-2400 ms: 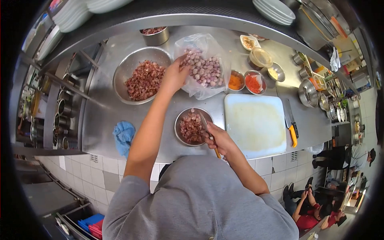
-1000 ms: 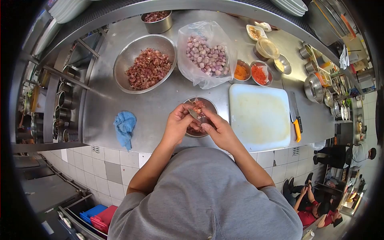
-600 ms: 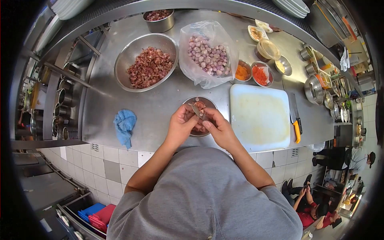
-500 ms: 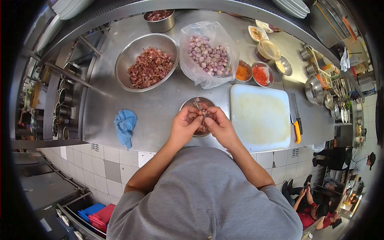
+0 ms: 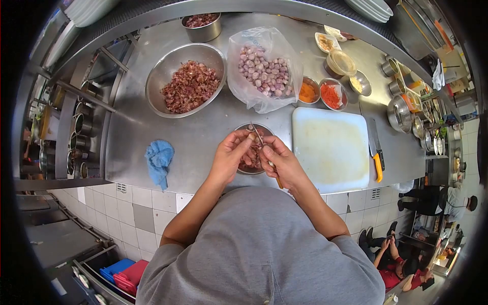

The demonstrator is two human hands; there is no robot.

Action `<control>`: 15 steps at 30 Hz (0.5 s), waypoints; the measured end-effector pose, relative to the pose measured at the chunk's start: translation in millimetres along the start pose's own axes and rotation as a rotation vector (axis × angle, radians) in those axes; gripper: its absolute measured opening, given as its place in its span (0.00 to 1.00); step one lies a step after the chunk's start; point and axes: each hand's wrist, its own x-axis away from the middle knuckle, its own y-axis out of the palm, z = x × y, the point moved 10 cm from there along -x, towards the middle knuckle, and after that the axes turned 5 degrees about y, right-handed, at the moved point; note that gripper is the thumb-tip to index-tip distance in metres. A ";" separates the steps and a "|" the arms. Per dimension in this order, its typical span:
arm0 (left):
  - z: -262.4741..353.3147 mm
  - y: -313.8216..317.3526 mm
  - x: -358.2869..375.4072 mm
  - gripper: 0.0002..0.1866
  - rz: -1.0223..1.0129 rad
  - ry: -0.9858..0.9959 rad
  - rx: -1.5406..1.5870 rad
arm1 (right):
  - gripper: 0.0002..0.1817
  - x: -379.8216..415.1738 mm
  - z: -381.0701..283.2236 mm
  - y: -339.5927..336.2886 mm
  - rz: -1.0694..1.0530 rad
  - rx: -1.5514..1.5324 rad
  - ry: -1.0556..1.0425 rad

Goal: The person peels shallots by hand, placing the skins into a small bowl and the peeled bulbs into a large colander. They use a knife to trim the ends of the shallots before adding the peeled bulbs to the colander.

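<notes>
My left hand (image 5: 231, 152) pinches a small pale shallot (image 5: 252, 136) between thumb and fingers. In my right hand (image 5: 283, 161) is a paring knife (image 5: 278, 181); its yellowish handle shows below the palm and its thin blade lies by the shallot. Both hands are close together over a small metal bowl (image 5: 246, 172) that has reddish shallot skins in it. Beyond the hands stands a clear plastic bag (image 5: 244, 94) of peeled, purple-white shallots (image 5: 264, 71). To its left, a wide steel bowl (image 5: 152, 94) contains a heap of reddish skins (image 5: 190, 86).
A white cutting board (image 5: 330, 147) lies to the right, beside a yellow-handled knife (image 5: 377, 165) and a black-handled one. A blue cloth (image 5: 159, 161) is on the left. Small bowls of orange (image 5: 308, 93) and red (image 5: 332, 95) pieces stand behind the board. Two people are at far right.
My hands have turned slightly apart, and the knife's blade and handle now show clearly. The shallot sits higher in my left fingers. Loose skin seen between the fingers earlier is gone from there.
</notes>
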 end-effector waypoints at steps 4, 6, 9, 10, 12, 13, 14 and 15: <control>-0.1 1.8 -1.2 0.11 -0.081 -0.022 0.053 | 0.14 -0.4 -0.5 -2.1 0.025 -0.010 -0.005; -2.6 4.7 -1.3 0.12 -0.092 -0.065 0.180 | 0.17 -1.1 -4.5 -7.5 0.063 0.040 -0.044; -3.8 -1.0 -3.0 0.13 -0.031 -0.051 0.292 | 0.24 1.3 -9.7 -9.9 0.116 0.220 -0.111; -3.4 -0.6 -3.6 0.13 -0.033 -0.044 0.312 | 0.28 2.9 -12.0 -8.5 0.130 0.351 -0.140; -5.8 -2.1 -4.2 0.14 -0.034 -0.038 0.332 | 0.30 4.1 -11.0 -5.2 0.096 0.418 -0.151; -8.7 -3.0 -4.6 0.14 -0.060 -0.023 0.333 | 0.32 4.3 -10.6 -1.3 0.061 0.486 -0.163; -9.3 -2.5 -4.3 0.14 -0.085 -0.009 0.334 | 0.32 2.9 -9.2 -2.7 0.062 0.485 -0.163; -7.6 -1.9 -3.6 0.14 -0.086 -0.009 0.333 | 0.32 2.5 -14.8 0.5 0.041 0.538 -0.251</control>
